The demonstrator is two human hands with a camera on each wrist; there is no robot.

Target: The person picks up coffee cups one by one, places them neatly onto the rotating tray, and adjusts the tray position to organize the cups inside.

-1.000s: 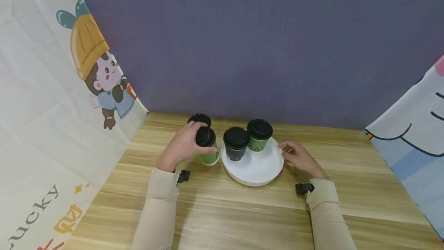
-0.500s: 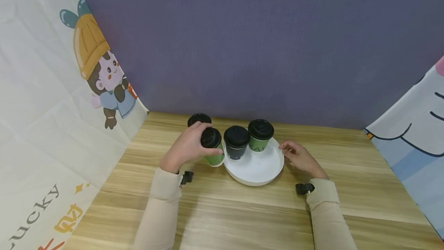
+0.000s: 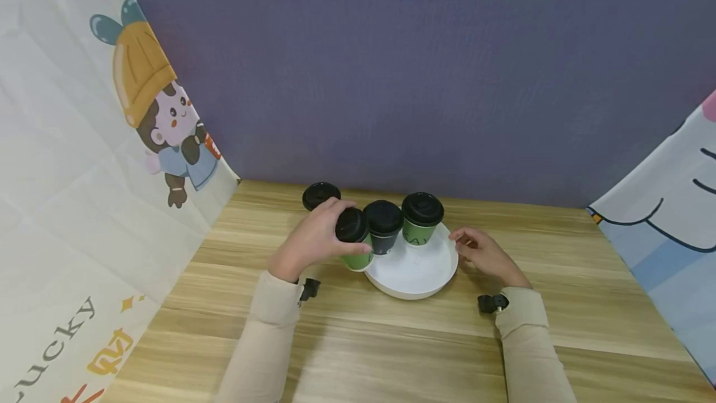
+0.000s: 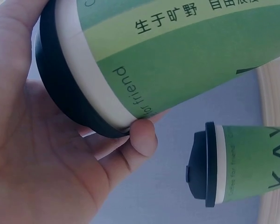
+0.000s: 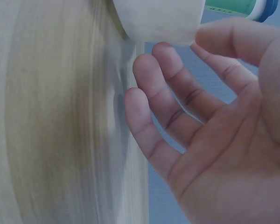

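Note:
My left hand [image 3: 316, 238] grips a green paper coffee cup [image 3: 358, 258] near its black lid [image 3: 351, 224]. In the left wrist view, that cup [image 4: 196, 60] slants and its base is partly cut off. It is at the left rim of a round white tray [image 3: 416, 272]; whether it touches the tray or the table cannot be told. On the tray stand a dark cup [image 3: 385, 229] and a green cup [image 3: 421, 219], both black-lidded. At the tray's right rim, my right hand [image 3: 483, 257] pinches the edge between thumb [image 5: 224, 37] and index finger, the other fingers loosely bent.
Behind my left hand stands another black-lidded cup [image 3: 321, 194], mostly hidden in the head view; the left wrist view shows this cup [image 4: 252, 163] is green. A purple-grey panel [image 3: 414, 79] borders the wooden table [image 3: 403, 347] at the back, with printed cloths [image 3: 67, 160] at the sides.
My left hand has carried the green cup rightward, from beside the tray to its left rim, now partly covering the dark cup. My right hand has stayed at the tray's rim.

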